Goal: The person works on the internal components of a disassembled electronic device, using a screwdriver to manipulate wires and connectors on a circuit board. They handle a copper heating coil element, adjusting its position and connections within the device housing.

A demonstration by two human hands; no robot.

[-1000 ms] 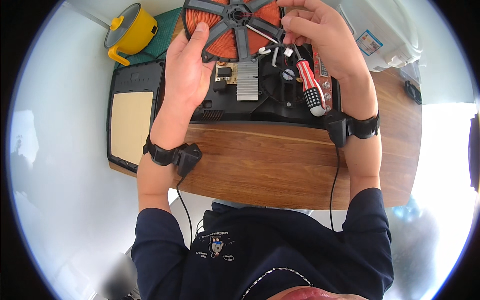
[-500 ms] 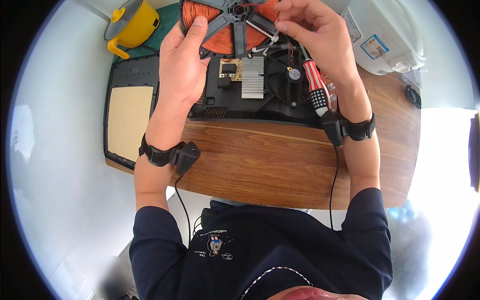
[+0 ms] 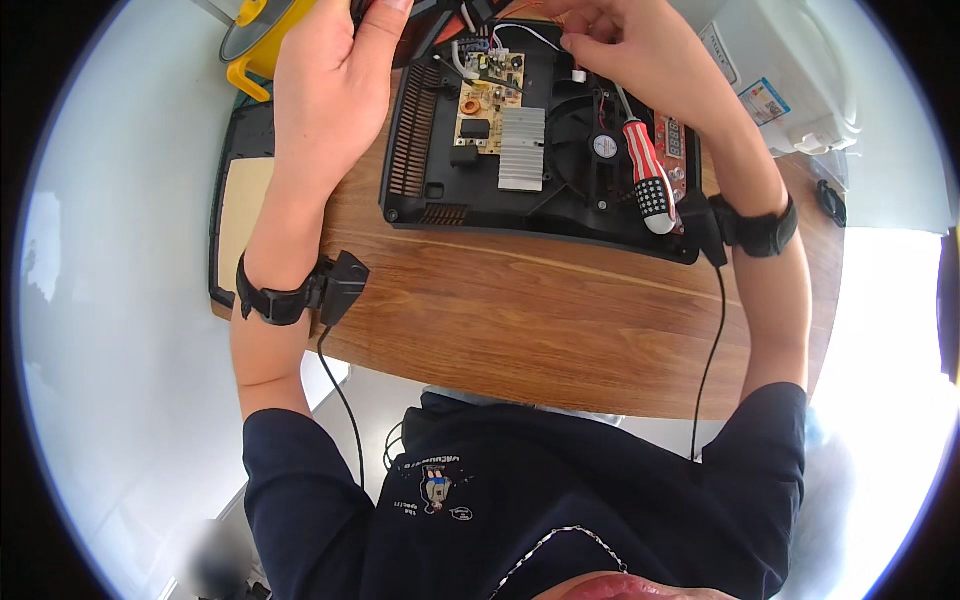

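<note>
At the top edge my left hand [image 3: 335, 95] grips the induction coil [image 3: 440, 30], a black spoked frame with copper winding, partly cut off by the picture's edge. The fingers of my right hand [image 3: 635, 45] are pinched on a thin wire; a small white plug [image 3: 579, 76] hangs just below them. Beneath both hands lies the opened black induction cooker base [image 3: 440, 190]. In it sit a circuit board [image 3: 474, 107], a finned heat sink [image 3: 522, 150] and a fan [image 3: 580, 165]. A screwdriver [image 3: 648, 175] with a striped, starred handle rests across its right side.
On the left lies a black-framed panel [image 3: 245, 215] with a cream middle. A yellow pot [image 3: 255, 60] stands behind it, and a white appliance [image 3: 790, 70] stands at the back right. A small black object [image 3: 829, 198] is near the right edge of the wooden table [image 3: 520, 300].
The coil has moved up and left with my left hand, uncovering more of the circuit board. My right forearm has shifted rightward; its fingers remain pinched.
</note>
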